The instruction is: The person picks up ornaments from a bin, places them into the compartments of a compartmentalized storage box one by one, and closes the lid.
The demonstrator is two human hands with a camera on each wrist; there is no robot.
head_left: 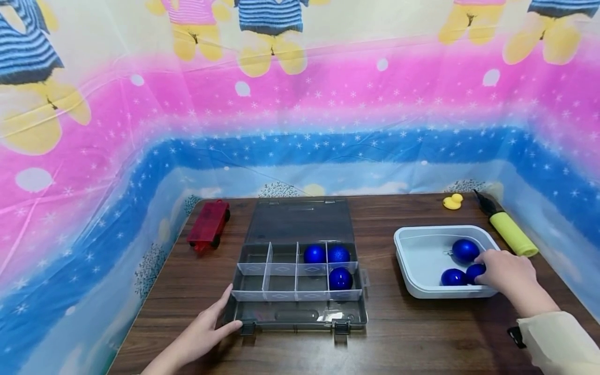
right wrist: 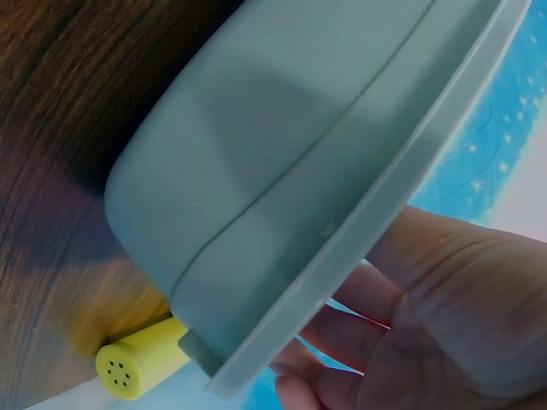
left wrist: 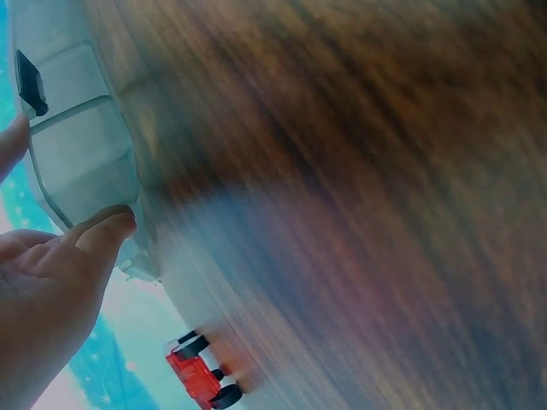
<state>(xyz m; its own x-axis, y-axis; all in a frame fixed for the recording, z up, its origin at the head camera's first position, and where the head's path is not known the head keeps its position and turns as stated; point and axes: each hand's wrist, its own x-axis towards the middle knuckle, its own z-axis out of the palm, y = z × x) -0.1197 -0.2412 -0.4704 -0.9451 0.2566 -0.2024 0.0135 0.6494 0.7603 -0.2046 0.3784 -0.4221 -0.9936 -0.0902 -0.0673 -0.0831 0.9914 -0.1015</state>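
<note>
Spreading under everything, the worktop carries the case left of centre, its lid tipped back, and the tray to the right, with a strip of wood between them. The case's two rows of cells run left to right, and the tray sits off their right end. The pump slants just beside the tray's right side; the car stands beyond the case's left side. The left hand spans the case's near left corner, fingers straight along the side, thumb at the front edge. The right hand reaches over the tray's right rim, its fingertips at a ball; whether its grip has closed round this or merely touches it, I cannot tell. That ball lies in the tray's near right part, immediately left of the grip, on the hand's case-facing side; being round, it offers no long axis. The right hand is plainly nearer, the left well apart. Two tray balls lie beside and behind it; three case balls sit in the rightmost cells of both rows and the back row's next one.
</note>
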